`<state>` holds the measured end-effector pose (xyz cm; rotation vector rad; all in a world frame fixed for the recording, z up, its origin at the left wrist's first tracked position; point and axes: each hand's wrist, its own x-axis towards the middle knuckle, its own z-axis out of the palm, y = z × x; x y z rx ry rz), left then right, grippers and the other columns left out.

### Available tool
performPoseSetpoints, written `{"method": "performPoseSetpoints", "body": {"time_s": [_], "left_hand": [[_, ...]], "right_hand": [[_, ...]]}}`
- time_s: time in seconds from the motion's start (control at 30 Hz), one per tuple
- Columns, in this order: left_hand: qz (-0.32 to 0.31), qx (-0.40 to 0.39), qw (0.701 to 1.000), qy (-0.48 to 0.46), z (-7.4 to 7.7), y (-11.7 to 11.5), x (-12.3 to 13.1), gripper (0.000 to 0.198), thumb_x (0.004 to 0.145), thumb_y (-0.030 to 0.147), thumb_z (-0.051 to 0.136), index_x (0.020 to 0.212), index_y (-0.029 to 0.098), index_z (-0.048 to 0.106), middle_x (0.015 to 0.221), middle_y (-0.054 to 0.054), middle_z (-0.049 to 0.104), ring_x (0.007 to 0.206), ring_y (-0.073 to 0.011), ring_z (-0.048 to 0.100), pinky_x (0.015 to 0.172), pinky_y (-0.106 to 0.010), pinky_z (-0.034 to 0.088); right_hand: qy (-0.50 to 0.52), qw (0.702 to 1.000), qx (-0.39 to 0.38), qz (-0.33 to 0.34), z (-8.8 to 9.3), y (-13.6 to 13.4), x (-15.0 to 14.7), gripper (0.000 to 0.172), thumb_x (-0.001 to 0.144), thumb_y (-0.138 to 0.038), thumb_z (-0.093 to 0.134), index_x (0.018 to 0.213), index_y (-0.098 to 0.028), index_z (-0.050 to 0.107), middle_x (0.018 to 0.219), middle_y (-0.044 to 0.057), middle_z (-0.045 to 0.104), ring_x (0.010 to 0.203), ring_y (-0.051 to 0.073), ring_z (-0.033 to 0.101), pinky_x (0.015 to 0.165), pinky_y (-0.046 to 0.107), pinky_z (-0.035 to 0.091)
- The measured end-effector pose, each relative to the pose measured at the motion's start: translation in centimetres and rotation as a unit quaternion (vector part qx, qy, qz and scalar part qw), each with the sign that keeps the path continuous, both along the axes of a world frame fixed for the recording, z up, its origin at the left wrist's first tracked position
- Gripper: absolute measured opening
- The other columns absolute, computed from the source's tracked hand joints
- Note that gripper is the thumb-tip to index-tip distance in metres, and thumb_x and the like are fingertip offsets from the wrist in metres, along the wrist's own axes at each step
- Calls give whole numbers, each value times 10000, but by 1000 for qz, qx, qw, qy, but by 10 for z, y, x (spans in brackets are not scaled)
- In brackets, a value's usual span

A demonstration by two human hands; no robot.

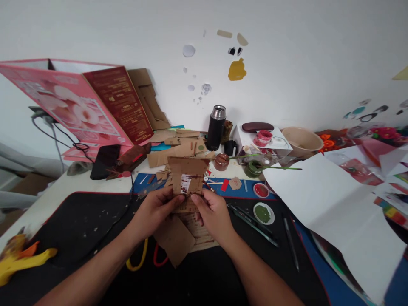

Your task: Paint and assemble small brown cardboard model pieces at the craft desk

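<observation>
We are sitting at a white desk [95,185] pushed against a plain white wall [127,34]. A black mat [79,221] is covering the part nearest us, and a blue cutting mat [237,194] is lying just beyond it. Paper shapes are sticking to the wall at twelve o'clock, a yellow cutout [237,70] the biggest among them.

At ten o'clock a pink box [73,102] is leaning open. Its dark red panel [123,104] is carrying gold writing, but it is too small for us to read.

We are holding a cardboard piece [188,174] upright over the middle of the black mat, both hands clamped on its lower edge. The left hand [156,212] is pinching the left side and the right hand [213,214] the right, thumbs in front. A white patch smeared dark red is showing on its face. A flat cardboard sheet [175,242] is lying beneath our hands.

Behind it, cardboard scraps [178,146] are piling up at twelve o'clock, and a black thermos [216,127] is standing at one o'clock. A beige bowl [302,140] and a dark glasses case [257,126] are sitting at two o'clock. At three o'clock a green paint lid [263,213] and a red paint lid [261,190] are lying near some pens [251,221]. A large white paper sheet [325,199] is spreading over the desk's right side. Scissor handles [140,259] are poking out under our left forearm at seven o'clock, and a yellow-and-orange tool [19,261] is showing, blurred, at eight o'clock.
</observation>
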<state>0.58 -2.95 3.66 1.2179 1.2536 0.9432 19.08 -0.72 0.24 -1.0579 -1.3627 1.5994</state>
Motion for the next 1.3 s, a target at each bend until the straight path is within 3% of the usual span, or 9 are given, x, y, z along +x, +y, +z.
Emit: {"method": "performPoseSetpoints", "body": {"time_s": [0.2, 0.33, 0.4, 0.63, 0.8, 0.93, 1.17, 1.3], "left_hand": [[14, -47, 998, -38, -1, 4, 2, 515, 813, 637, 802, 1002, 162, 742, 826, -32, 738, 556, -130, 570, 478, -230, 467], [-4, 7, 999, -33, 7, 7, -4, 517, 858, 633, 770, 1091, 172, 757, 971, -74, 789, 788, -215, 710, 729, -325, 596], [-2, 23, 1000, -20, 9, 7, -6, 483, 855, 602, 787, 1083, 176, 769, 1019, -85, 804, 894, -255, 737, 847, -378, 603], [-5, 19, 1000, -11, 8, 2, -6, 404, 882, 536, 768, 1099, 194, 770, 1096, -87, 818, 917, -257, 760, 894, -410, 616], [-12, 32, 999, -11, 9, -1, -6, 359, 904, 498, 757, 1094, 194, 770, 1080, -84, 820, 976, -268, 760, 887, -391, 615], [-20, 25, 999, -4, 8, -3, -4, 349, 909, 506, 750, 1055, 191, 779, 1023, -78, 821, 916, -255, 755, 824, -361, 613], [25, 14, 999, -41, -1, 1, 11, 398, 847, 545, 814, 1017, 188, 777, 989, -70, 816, 869, -248, 745, 816, -354, 613], [8, -10, 996, -83, 1, 2, 10, 570, 851, 627, 787, 1195, 177, 725, 977, -77, 789, 697, -192, 699, 606, -284, 591]], "right_hand": [[10, 1000, -3, -15, 1, 1, 0, 445, 927, -649, 649, 864, -209, 641, 555, -59, 516, 421, 105, 483, 373, 203, 364], [17, 1000, -7, 3, 1, 0, 0, 453, 935, -655, 645, 866, -208, 634, 543, -62, 522, 408, 101, 477, 371, 198, 363], [19, 1000, -8, 15, 1, -1, 0, 454, 939, -656, 648, 890, -204, 649, 554, -61, 530, 412, 98, 481, 377, 196, 367], [52, 998, -19, 30, 1, 0, -1, 508, 905, -707, 668, 910, -199, 670, 677, -31, 572, 474, 99, 507, 396, 207, 412], [71, 996, -50, 28, 6, 0, -3, 521, 847, -708, 726, 935, -196, 689, 705, -31, 564, 467, 92, 474, 381, 218, 417], [67, 995, -60, 31, 8, -2, -3, 512, 856, -680, 728, 1010, -192, 723, 697, -35, 558, 458, 95, 467, 370, 221, 412], [20, 999, -38, -3, 7, -1, -2, 487, 898, -659, 684, 1025, -192, 737, 637, -39, 576, 402, 92, 456, 364, 219, 355], [28, 999, -28, -17, 6, 1, -1, 514, 888, -699, 679, 957, -190, 705, 628, -37, 573, 413, 96, 480, 364, 215, 368]]}}
